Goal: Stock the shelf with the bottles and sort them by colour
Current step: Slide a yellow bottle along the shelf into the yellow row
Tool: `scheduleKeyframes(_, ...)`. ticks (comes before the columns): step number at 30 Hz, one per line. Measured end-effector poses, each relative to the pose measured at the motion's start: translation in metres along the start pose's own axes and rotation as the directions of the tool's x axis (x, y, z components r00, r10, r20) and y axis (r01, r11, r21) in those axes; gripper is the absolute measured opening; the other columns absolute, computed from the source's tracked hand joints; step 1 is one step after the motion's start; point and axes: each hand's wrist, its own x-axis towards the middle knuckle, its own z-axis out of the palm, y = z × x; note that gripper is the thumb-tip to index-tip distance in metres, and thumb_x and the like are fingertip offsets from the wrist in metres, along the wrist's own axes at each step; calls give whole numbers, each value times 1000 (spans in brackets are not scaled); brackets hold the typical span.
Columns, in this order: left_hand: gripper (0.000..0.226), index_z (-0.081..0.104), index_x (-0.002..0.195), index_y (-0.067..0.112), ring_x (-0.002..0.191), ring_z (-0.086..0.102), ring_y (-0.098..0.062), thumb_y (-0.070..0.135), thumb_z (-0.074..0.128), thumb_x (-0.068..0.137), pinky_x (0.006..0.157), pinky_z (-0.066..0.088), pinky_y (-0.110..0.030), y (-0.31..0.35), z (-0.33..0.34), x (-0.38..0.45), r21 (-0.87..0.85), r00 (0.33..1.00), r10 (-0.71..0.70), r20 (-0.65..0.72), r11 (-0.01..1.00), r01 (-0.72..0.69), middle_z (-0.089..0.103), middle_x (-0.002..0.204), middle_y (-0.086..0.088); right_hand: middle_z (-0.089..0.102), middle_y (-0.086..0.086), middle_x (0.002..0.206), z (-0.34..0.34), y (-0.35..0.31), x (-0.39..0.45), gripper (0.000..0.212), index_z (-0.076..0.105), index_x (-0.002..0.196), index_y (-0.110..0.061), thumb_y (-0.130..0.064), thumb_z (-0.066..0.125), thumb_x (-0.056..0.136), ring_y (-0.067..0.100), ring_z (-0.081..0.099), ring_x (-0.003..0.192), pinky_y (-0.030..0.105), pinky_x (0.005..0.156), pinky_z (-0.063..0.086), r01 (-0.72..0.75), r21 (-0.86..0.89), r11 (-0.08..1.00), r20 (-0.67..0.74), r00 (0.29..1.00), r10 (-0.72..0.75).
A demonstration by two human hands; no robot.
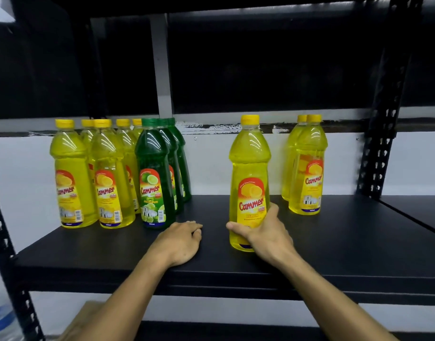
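A matte black shelf board [334,242] sits in a black perforated metal rack [379,153] against a white wall. On its left stand yellow plastic bottles with yellow caps [71,178], just beside dark green bottles [154,178]; two more yellow bottles [306,168] stand right. The right hand [265,232] grips an upright yellow lemon bottle [249,173] low down, mid-shelf. The left hand [180,239] rests palm-down on the board, fingers loosely bent, holding nothing.

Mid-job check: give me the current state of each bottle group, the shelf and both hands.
held yellow bottle: upright on shelf, capped, gripped low
right hand: holds that bottle
left hand: rests on shelf, holding nothing
left yellow bottles: upright, capped, grouped
green bottles: upright, capped, in a row beside them
right yellow bottles: upright, capped, two, standing apart
shelf: partly stocked
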Motion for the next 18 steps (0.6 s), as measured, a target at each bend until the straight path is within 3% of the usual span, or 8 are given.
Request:
scheduleKeyframes(9,45,40,147,31,143,29,-17,36,27,104,112,29,-36,0,-1,0,12,1000,16,-22,1000,-16,32,156,10,47,-9,122,26,-10,3,108,11,142,-28,-71,72,63,17,53,113,40,93,46,71,59,996,41,996,-73)
scheduleKeyframes(13,42,47,142,30,133,42,-19,38,29,104,104,38,-37,1,-3,-3,-5,998,15,-66,1000,-15,46,148,6,48,-9,125,21,-5,7,102,11,144,-30,-64,72,69,15,54,114,41,98,48,92,139,986,129,985,-111)
scheduleKeyframes(16,37,61,123,24,114,56,-21,36,32,104,93,47,-37,2,-6,-10,-23,971,52,-234,998,-59,63,125,1,52,-9,130,4,-4,5,92,11,149,-24,-65,54,78,12,56,114,35,101,46,119,211,970,234,957,-169)
scheduleKeyframes(18,38,64,111,19,100,61,-22,38,32,103,82,49,-37,5,-7,-16,-37,904,96,-417,992,-122,69,106,-1,48,-6,141,-10,0,5,89,10,152,-24,-70,37,80,13,53,122,36,106,40,128,218,967,240,954,-181)
